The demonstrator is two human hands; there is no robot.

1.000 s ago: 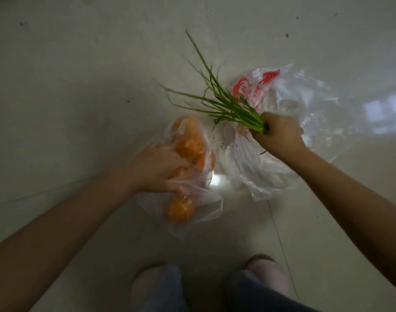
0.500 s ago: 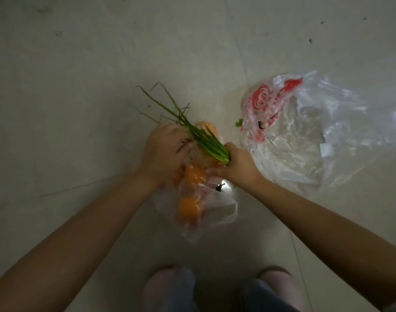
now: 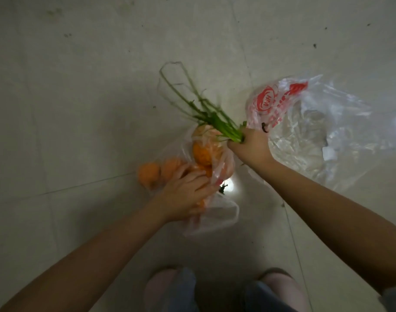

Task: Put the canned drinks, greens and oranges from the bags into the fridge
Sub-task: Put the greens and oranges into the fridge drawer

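Floor tiles bear a printed bag right of a clear bag of oranges, where the left hand lies, fingers spread, beside the right hand gripping greens.

floor: pale tiles, smooth, slightly glossy, with small dark specks and thin joints
bag of oranges: thin clear plastic, wrinkled, shiny
oranges: matt orange peel
printed bag at 2 o'clock: crinkled transparent plastic, glossy, red print
greens: thin green stalks, matt
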